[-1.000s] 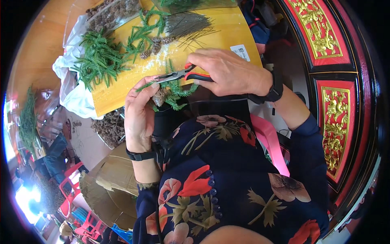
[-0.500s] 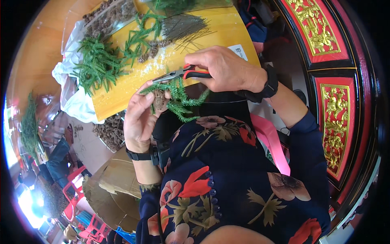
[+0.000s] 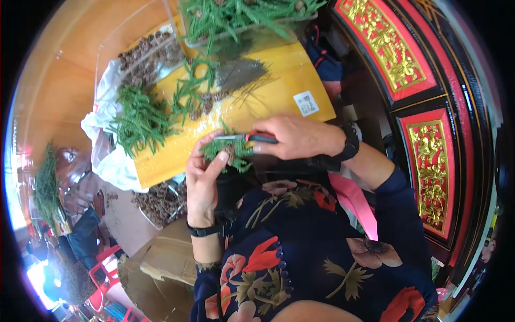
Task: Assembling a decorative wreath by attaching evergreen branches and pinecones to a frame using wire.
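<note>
My left hand [image 3: 203, 180] pinches a brown pine cone [image 3: 229, 154] between thumb and fingers. Around the cone sits a green artificial sprig [image 3: 242, 165], its branches bunched close to it. In my right hand [image 3: 306, 137] is a pair of pliers [image 3: 262, 138] with red and black handles, fingers wrapped around them. The metal jaws lie nearly level across the top of the sprig, pointing toward the left fingertips. Whether the jaws grip a wire is too small to tell. Both hands are at the near edge of the yellow table [image 3: 161, 167].
On the table lie a pile of green sprigs [image 3: 140, 121], loose pine cones [image 3: 203, 106], thin dark wires [image 3: 241, 74] and a white label [image 3: 306, 103]. Behind are a clear box of cones [image 3: 153, 53] and a clear bin of greenery [image 3: 247, 24]. A cardboard box [image 3: 169, 255] stands lower left.
The pliers have turned from slanting to nearly level, and their handles are closer together. The sprig's branches, spread rightward before, are now bunched around the cone. The view has shifted, showing more of the table's far side.
</note>
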Demonstrator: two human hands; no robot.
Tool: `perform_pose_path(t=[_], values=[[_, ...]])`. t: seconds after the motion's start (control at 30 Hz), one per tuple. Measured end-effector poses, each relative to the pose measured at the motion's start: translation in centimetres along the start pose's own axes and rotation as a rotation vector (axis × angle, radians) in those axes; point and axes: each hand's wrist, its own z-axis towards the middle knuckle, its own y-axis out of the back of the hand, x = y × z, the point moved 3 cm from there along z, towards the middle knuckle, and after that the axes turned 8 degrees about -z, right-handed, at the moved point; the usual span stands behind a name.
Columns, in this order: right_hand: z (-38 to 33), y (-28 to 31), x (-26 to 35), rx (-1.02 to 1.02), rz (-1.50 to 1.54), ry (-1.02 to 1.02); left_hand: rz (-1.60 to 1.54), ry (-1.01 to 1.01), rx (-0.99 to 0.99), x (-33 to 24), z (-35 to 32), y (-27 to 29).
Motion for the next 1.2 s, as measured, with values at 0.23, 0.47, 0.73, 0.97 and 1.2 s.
perform_pose_path(t=[0.23,0.47,0.73,0.97,1.2], values=[[0.0,0.1,1.1,-0.106,-0.034,0.031,0.015,0.016,0.004,-0.5,-0.8,-0.6],[-0.1,-0.1,1.9,-0.225,-0.211,-0.010,0.342,-0.052,0.004,-0.4,-1.0,-1.4],[1.4,3.0,2.4,-0.308,-0.194,-0.043,0.379,-0.340,-0.130,-0.7,-0.5,-1.3],[8.3,14.8,-0.9,-0.471,0.480,-0.267,0.584,-0.441,-0.160,1.3,1.2,2.4],[13.2,22.2,-4.8,-0.559,0.637,-0.520,0.555,-0.268,-0.119,6.4,3.9,6.1]])
